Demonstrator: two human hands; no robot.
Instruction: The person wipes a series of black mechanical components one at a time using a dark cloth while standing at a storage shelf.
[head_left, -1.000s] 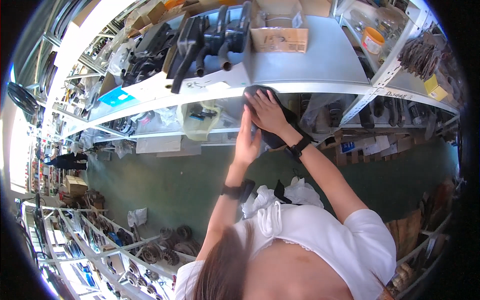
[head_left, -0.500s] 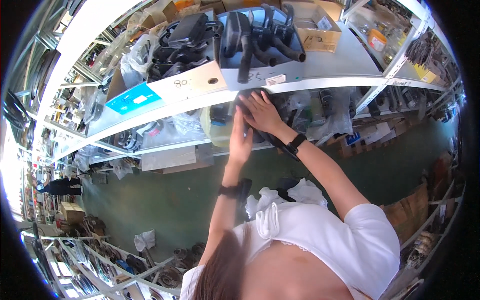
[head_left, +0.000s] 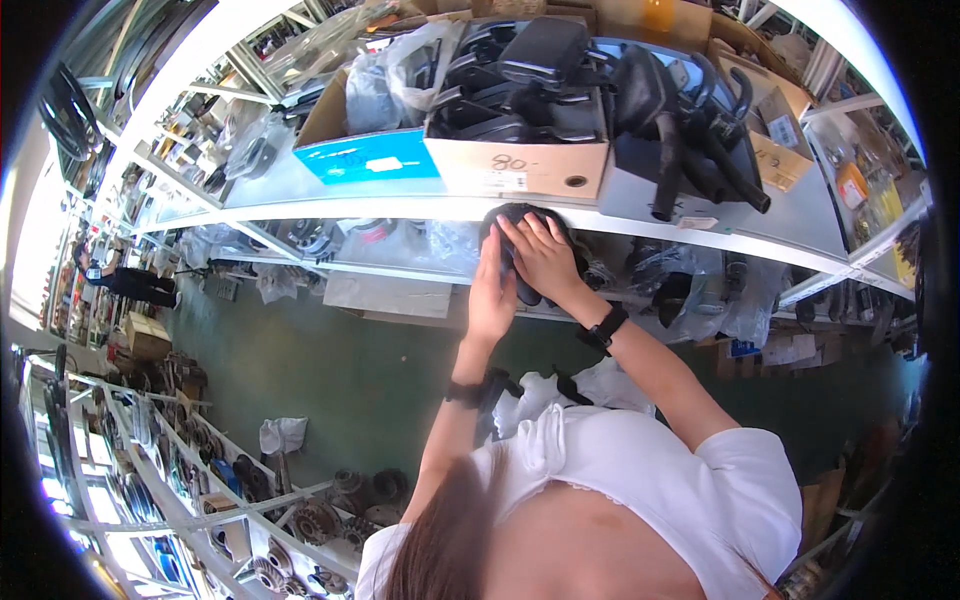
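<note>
A black, rounded part (head_left: 520,212) is between my hands, just in front of the shelf edge; its exact kind is hidden by my fingers. My left hand (head_left: 490,300) stands upright against its left side, fingers straight. Across its face lies my right hand (head_left: 545,258), fingers stretched flat against the part. A dark lower end of the part shows under my palms. Above, on the white shelf (head_left: 380,208), a beige carton (head_left: 540,175) holds several black, mirror-like parts (head_left: 543,48).
Right of the carton, a grey box (head_left: 640,185) holds black bent pipes (head_left: 670,150) that jut past the shelf edge. To the left stands a blue-fronted box (head_left: 370,160) with bagged parts. Bagged items fill the lower shelf. A person (head_left: 130,280) stands far left.
My view has swung left, so the shelf and boxes appear farther right and lower. Both hands still hold the black part, which now looks more upright.
</note>
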